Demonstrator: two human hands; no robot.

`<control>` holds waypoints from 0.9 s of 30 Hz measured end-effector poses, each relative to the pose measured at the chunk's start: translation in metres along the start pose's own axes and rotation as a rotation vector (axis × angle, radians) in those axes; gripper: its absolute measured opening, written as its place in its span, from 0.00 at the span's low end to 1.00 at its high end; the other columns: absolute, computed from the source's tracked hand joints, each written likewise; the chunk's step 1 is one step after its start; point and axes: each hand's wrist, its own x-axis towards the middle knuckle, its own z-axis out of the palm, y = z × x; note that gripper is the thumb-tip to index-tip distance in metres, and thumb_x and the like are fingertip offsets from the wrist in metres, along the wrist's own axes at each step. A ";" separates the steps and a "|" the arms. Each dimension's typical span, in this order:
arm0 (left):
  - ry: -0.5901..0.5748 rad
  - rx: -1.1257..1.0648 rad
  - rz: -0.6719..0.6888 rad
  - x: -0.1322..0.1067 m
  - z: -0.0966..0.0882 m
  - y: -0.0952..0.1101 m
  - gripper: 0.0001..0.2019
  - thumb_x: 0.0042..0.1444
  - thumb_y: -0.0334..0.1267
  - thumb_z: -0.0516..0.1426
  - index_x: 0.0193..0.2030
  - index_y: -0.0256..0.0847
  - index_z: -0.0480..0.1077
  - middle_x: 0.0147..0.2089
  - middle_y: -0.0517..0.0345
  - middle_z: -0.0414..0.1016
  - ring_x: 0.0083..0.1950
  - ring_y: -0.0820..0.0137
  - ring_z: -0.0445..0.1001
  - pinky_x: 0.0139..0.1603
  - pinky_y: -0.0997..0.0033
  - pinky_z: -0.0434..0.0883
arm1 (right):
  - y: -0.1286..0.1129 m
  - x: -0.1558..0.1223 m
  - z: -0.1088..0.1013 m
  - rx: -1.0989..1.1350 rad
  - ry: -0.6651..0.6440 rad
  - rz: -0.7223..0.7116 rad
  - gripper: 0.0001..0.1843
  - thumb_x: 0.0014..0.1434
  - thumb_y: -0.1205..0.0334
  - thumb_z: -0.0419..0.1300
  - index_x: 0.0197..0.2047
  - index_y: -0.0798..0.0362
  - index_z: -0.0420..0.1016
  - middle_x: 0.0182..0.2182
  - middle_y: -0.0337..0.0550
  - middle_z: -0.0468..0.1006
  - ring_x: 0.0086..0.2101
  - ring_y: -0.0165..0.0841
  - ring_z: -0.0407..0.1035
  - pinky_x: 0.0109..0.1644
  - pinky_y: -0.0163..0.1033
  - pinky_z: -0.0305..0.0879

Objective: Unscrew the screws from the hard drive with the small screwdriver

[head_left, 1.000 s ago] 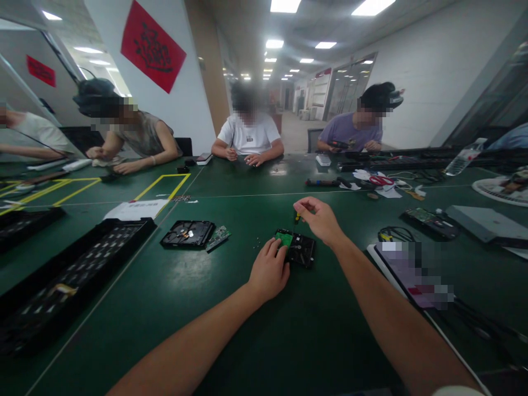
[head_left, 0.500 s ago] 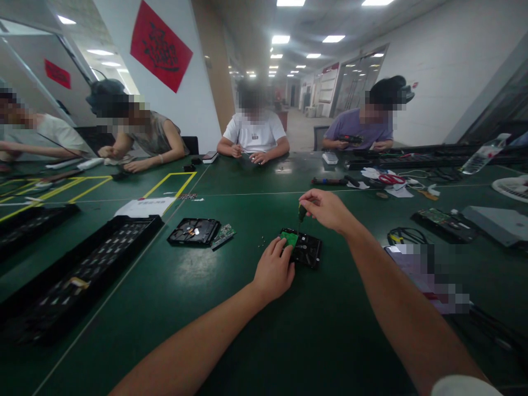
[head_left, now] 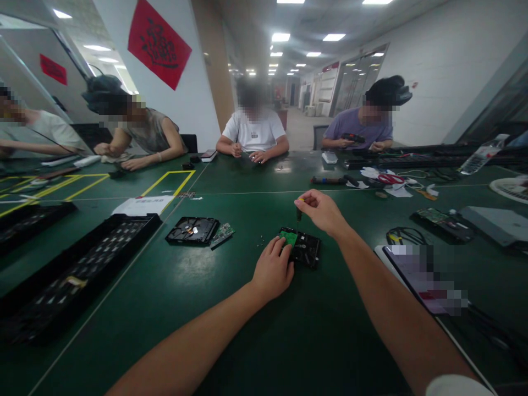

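Clock face: centred on the black disk drive [head_left: 308, 252], flat on the green tabletop [head_left: 198, 308]; 12 o'clock is the far side
Right hand [head_left: 320, 212]: at 1 o'clock, thumb and fingertips clamped on the screwdriver [head_left: 299, 213]
Screwdriver: nearly upright, thick dark handle with a touch of yellow at the top, thin shaft; whether the tip is seated cannot be told
Turning: best done from the fingertips, shaft square to the drive under light pressure, since a tilted tip could slip and scratch
Left hand [head_left: 273, 269]: at 8 o'clock, palm down, fingers slightly apart on the green circuit board [head_left: 290, 236]; whether the thumb grips the drive's edge cannot be told
Steadying: an even press should stop the drive swivelling, fingertips best clear of the shaft
Small bits [head_left: 262, 241]: at 9 o'clock, pale and loose, probably screws
Second drive [head_left: 183, 234]: farther out at 9 o'clock, a dark, shallow rectangular box with shiny pieces on top
Loose board [head_left: 223, 235]: just beside it, thin, rough with tiny parts
Tabletop: smooth, faintly glossy, crossed by pale lines
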 end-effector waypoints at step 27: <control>-0.009 -0.018 -0.001 0.001 -0.001 0.000 0.23 0.65 0.39 0.55 0.66 0.39 0.64 0.69 0.42 0.65 0.75 0.50 0.57 0.73 0.42 0.63 | -0.028 0.000 -0.042 -0.380 -0.109 -0.022 0.15 0.67 0.51 0.61 0.35 0.50 0.82 0.23 0.41 0.81 0.29 0.37 0.76 0.37 0.39 0.66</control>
